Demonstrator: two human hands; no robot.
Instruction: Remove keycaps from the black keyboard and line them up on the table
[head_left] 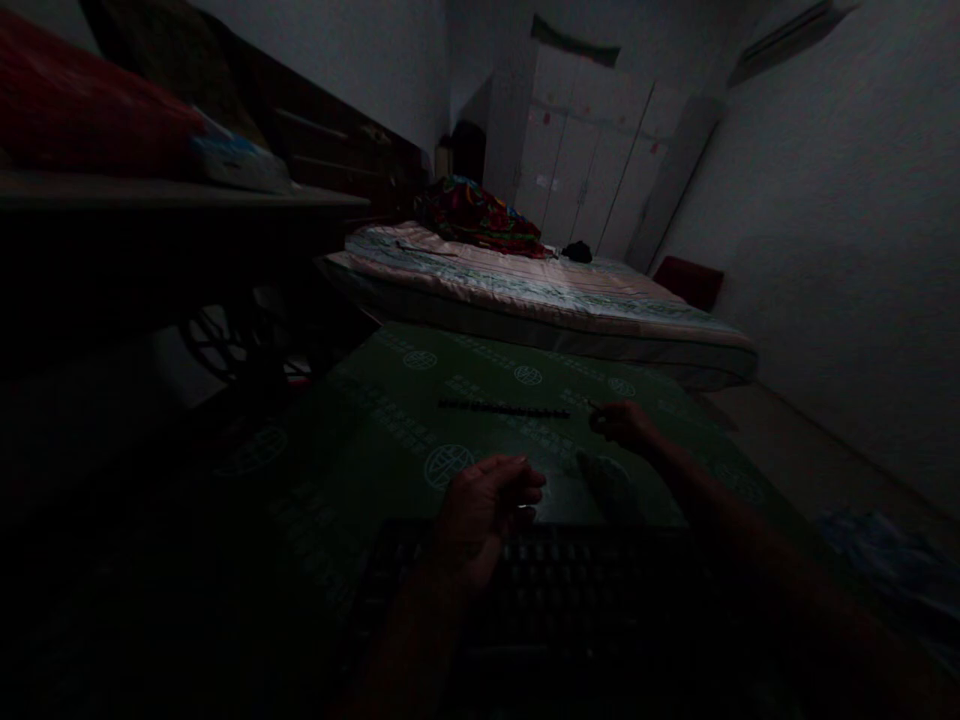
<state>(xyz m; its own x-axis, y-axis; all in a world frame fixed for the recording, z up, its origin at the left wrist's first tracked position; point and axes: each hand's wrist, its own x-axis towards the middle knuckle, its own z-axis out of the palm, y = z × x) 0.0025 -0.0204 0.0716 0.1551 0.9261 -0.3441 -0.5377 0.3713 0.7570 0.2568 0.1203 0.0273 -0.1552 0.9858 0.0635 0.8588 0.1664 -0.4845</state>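
The picture is very dark. My left hand (487, 505) hovers over the back left part of a black keyboard (555, 575), its fingers curled in toward the thumb; whatever they may hold is hidden. Farther off to the right, my right hand (624, 424) is closed in a pinch, with a tiny thin object at the fingertips too dark to name. Left of that hand, a narrow row of small dark pieces (502, 408) lies across the green table cover (382, 410). Between my hands and behind the keyboard rests a dim, crumpled, bag-like item (606, 480).
Beyond the table stands a bed (570, 290) with a bright patterned blanket (480, 215) on it. At left, a shelf-like surface (315, 200) carries a red bundle (82, 105), above a spoked wheel (217, 340). Cloth (892, 555) lies low at the right.
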